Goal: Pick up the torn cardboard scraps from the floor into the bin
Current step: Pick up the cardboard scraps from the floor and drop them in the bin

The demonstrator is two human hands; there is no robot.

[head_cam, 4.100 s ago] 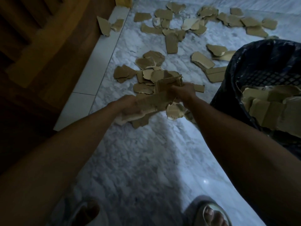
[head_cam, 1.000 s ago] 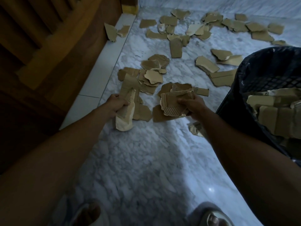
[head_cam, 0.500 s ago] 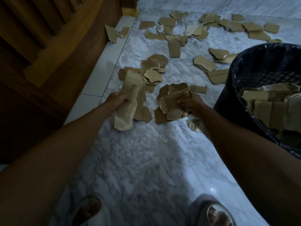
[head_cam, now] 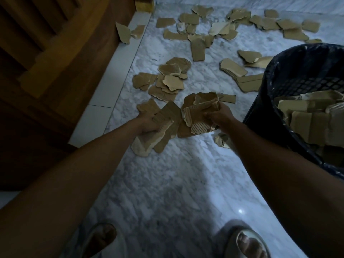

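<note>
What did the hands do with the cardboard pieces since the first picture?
At first both hands held one shared clump low over the pile. Now they have split it: the left hand grips its own bunch of scraps, and the right hand grips a separate crumpled bunch, both lifted off the floor. The bin, the cardboard in it and the far scattered scraps stayed put.

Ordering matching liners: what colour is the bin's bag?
Dark navy-black bag, seen in the head view.
</note>
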